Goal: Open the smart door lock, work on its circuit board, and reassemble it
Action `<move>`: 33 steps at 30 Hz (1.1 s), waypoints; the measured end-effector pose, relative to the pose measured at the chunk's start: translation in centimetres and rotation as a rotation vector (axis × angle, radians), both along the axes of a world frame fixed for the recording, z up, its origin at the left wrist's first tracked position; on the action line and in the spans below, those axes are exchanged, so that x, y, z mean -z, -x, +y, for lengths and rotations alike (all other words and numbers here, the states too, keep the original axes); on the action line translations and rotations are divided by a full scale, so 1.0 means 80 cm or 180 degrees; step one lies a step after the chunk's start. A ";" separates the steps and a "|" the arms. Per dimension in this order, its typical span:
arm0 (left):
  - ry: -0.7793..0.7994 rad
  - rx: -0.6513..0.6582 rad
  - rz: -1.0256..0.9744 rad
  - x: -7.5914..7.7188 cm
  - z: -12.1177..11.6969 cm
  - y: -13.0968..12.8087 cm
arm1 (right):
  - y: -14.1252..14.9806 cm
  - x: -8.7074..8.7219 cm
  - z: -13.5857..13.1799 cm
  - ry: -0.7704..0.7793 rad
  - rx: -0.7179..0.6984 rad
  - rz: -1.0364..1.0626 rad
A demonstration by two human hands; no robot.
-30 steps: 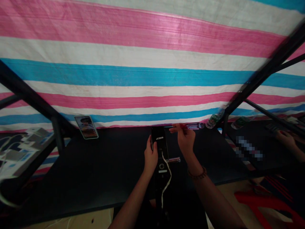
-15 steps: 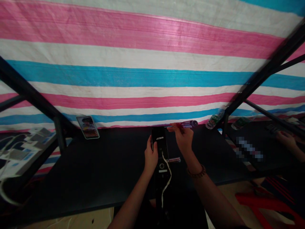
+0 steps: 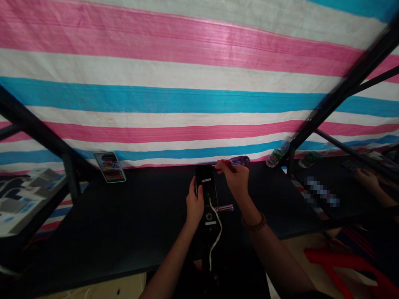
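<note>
My left hand (image 3: 195, 203) is closed around the left edge of a long black door lock panel (image 3: 210, 191), thumb on its face. The panel stands tilted, its lower end towards my body. A pale cable (image 3: 219, 232) hangs down its face, and a shiny lever handle (image 3: 226, 207) sticks out to the right. My right hand (image 3: 236, 178) is closed on what looks like a screwdriver (image 3: 240, 160) with a purplish handle. Its thin tip points left at the panel's upper right edge. Dim light hides whether the tip touches.
A phone (image 3: 109, 167) leans at the back left of the black table (image 3: 140, 224). White boxes (image 3: 28, 199) lie far left. Plastic bottles (image 3: 276, 157) stand near the right frame post (image 3: 291, 162). Another person's hand (image 3: 368, 178) is at the far right, above a red stool (image 3: 339, 261).
The view has shifted slightly. The screwdriver handle has moved a little left with my right hand's fingers. My left hand keeps its grip on the lock panel.
</note>
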State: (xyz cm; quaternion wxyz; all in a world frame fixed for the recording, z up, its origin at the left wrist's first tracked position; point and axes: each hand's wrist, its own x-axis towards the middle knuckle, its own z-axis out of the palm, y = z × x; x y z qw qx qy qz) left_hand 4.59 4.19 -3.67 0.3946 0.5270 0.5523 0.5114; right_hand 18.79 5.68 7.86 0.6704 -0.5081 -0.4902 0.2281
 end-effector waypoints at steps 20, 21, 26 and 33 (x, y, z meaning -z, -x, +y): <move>-0.0037 0.0004 -0.0038 -0.001 -0.001 0.000 | 0.004 0.007 0.000 -0.0130 -0.0051 -0.0048; -0.0049 0.0011 -0.0047 -0.001 -0.001 0.000 | 0.004 0.008 -0.001 -0.0136 -0.0075 -0.0055; 0.0006 0.0008 -0.0067 -0.001 -0.001 -0.001 | 0.000 0.014 -0.003 -0.0178 -0.0245 -0.0183; 0.0012 0.0027 0.0003 -0.001 0.000 -0.001 | -0.001 0.010 0.002 -0.0142 0.0013 -0.0236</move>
